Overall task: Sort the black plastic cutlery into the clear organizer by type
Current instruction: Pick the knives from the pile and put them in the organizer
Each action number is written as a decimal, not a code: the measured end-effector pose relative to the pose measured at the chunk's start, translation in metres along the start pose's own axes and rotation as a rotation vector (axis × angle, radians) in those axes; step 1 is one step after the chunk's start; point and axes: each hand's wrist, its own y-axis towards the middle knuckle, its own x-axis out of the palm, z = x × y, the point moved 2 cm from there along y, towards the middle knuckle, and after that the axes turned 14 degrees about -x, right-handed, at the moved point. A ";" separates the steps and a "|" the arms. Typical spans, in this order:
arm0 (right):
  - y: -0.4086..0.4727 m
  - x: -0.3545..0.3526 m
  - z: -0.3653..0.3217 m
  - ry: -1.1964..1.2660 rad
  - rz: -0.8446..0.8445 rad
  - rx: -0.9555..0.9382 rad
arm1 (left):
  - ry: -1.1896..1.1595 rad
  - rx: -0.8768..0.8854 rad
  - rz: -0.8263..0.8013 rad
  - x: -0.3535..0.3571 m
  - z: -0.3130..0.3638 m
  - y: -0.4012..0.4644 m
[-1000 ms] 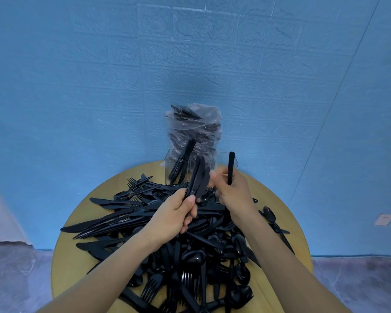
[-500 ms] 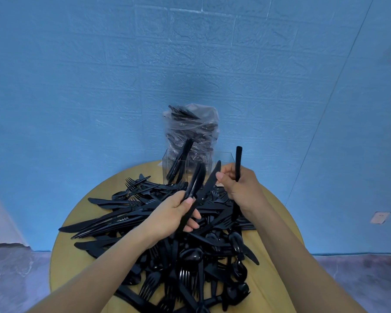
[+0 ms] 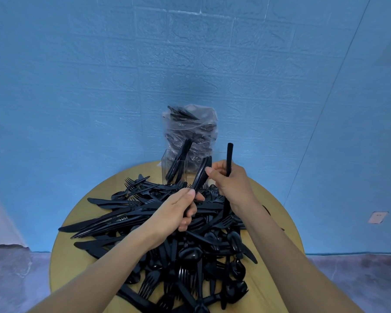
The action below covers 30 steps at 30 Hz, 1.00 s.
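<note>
A big heap of black plastic cutlery [image 3: 145,213], knives, forks and spoons mixed, covers the round wooden table [image 3: 61,251]. At the table's far edge stands the clear organizer [image 3: 167,163]; several black pieces lean in its left compartment. My left hand [image 3: 174,211] grips a small bundle of black pieces [image 3: 201,172] that point up toward the organizer. My right hand [image 3: 233,184] holds one long black piece [image 3: 229,159] upright by its middle, while its forefinger touches the bundle's tip.
A clear plastic bag [image 3: 190,127] stuffed with more black cutlery stands behind the organizer against the blue wall. The table's bare wood shows along the left and right rims. A grey floor lies below on both sides.
The loose piece between my hands has dropped away. My right hand shifted back left and its forefinger now meets the bundle's tip. The left hand stays put with its bundle.
</note>
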 end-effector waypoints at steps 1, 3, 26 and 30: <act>0.000 0.000 -0.001 -0.022 0.000 -0.009 | 0.027 0.002 0.009 0.000 0.000 0.000; -0.001 -0.002 -0.007 -0.036 0.022 -0.028 | 0.061 -0.002 0.028 -0.002 0.000 0.000; -0.044 0.032 0.003 -0.579 -0.269 -0.492 | -0.160 -0.120 0.137 -0.009 0.002 -0.004; -0.046 0.031 0.001 -0.663 -0.259 -0.591 | -0.221 -0.126 0.148 -0.007 0.005 -0.005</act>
